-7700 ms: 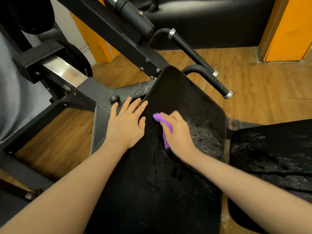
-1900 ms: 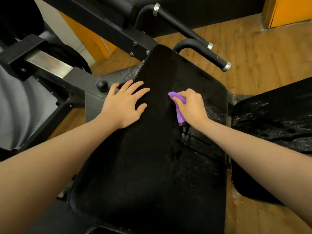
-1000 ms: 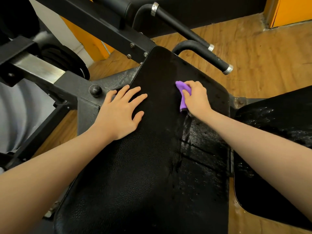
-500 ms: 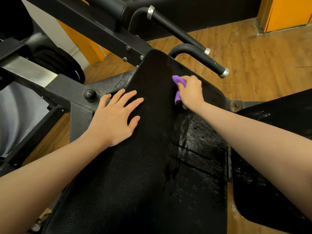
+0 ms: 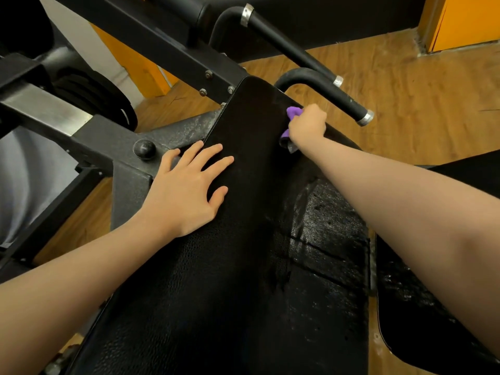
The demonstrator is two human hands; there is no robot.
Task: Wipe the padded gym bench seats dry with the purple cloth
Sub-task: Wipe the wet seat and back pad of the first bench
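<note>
Farther up the bench seat (image 5: 243, 266), right hand (image 5: 307, 123) grips the mostly hidden purple cloth (image 5: 292, 112).

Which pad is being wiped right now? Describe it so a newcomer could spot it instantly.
Start at the black steel machine frame running across the top left; the long padded bench slopes down from it through the middle of the view. The left hand lies flat on it, and the right hand grips the purple cloth near its top end. The second pad, at right, has no hands on it.

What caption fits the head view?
Right hand wipes black padded bench seat with purple cloth; left hand rests flat.
</note>
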